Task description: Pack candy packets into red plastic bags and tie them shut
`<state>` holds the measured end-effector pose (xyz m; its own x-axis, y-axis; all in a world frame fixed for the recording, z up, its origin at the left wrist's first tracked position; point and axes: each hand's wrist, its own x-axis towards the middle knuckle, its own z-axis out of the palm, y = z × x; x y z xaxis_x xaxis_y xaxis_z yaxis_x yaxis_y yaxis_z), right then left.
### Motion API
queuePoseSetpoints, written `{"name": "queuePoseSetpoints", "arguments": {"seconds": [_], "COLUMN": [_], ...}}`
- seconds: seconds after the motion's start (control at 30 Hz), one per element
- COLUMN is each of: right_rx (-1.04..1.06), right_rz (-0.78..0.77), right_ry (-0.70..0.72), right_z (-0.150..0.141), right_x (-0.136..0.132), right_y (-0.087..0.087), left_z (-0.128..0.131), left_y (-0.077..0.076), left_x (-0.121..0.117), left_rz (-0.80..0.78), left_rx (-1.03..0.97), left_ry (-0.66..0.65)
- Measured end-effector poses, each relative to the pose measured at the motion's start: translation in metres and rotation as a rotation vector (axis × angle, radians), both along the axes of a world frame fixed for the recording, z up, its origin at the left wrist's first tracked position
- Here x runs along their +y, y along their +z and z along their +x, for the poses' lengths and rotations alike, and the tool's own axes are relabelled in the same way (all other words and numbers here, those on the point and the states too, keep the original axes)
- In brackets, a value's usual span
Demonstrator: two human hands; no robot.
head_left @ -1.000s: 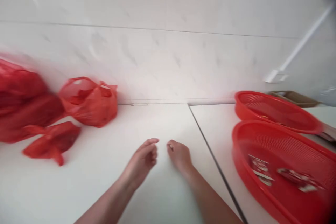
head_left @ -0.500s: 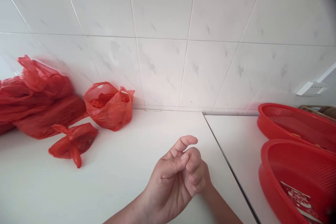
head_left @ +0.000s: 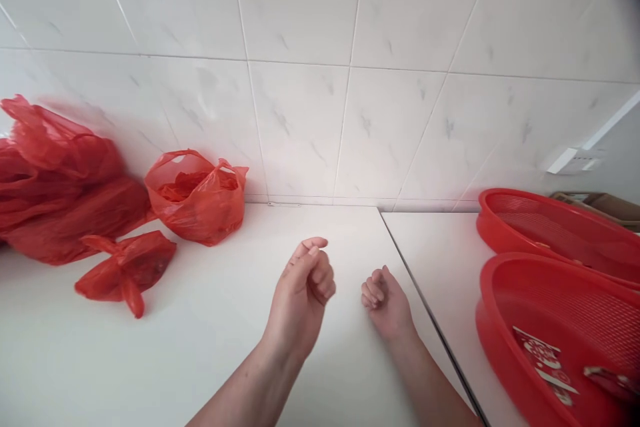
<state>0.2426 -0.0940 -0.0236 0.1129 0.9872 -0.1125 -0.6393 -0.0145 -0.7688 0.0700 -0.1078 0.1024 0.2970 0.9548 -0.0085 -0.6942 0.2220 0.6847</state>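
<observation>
My left hand (head_left: 303,293) hovers over the white tabletop, its fingers curled in toward the palm, the index finger a little straighter. Nothing shows in its grasp. To its right, my right hand (head_left: 386,299) is closed in a loose fist, palm side turned up, with no object visible in it. A gap separates the two hands. Closest to the left hand among the objects is an open red plastic bag (head_left: 205,210) with crumpled red material inside. A small knotted red bag (head_left: 127,270) lies in front of that one.
A heap of large red bags (head_left: 65,193) leans by the tiled wall (head_left: 300,127) at left. Two red plastic baskets (head_left: 493,280) stand on the right, the nearer holding a printed packet (head_left: 543,357). A dark seam (head_left: 425,300) divides the white surfaces (head_left: 210,360).
My hands, touching half a second ago, have come apart. The left moved left and curled its fingers more; the right came out from behind it. The whole view shifted slightly.
</observation>
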Motion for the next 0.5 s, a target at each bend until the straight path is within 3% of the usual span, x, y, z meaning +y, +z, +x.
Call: {"name": "queuePoseSetpoints", "arguments": {"seconds": [0.1, 0.17, 0.27, 0.37, 0.5], "right_rx": [0.077, 0.108, 0.143, 0.171, 0.193], "right_rz": [0.0, -0.003, -0.008, -0.009, -0.008], "right_ry": [0.007, 0.02, 0.05, 0.072, 0.099], "right_z": [0.011, 0.013, 0.012, 0.011, 0.013], "right_x": [0.003, 0.004, 0.005, 0.005, 0.007], "right_y": [0.001, 0.0, -0.001, -0.001, -0.001], "left_z": [0.008, 0.013, 0.018, 0.021, 0.021], "left_y": [-0.036, -0.063, -0.093, -0.105, -0.105], "left_x": [0.017, 0.023, 0.028, 0.029, 0.031], "left_rz": [0.058, 0.117, 0.168, 0.224, 0.273], "left_rx": [0.405, 0.617, 0.746, 0.829, 0.904], "left_ry": [0.124, 0.113, 0.064, 0.012, -0.026]}}
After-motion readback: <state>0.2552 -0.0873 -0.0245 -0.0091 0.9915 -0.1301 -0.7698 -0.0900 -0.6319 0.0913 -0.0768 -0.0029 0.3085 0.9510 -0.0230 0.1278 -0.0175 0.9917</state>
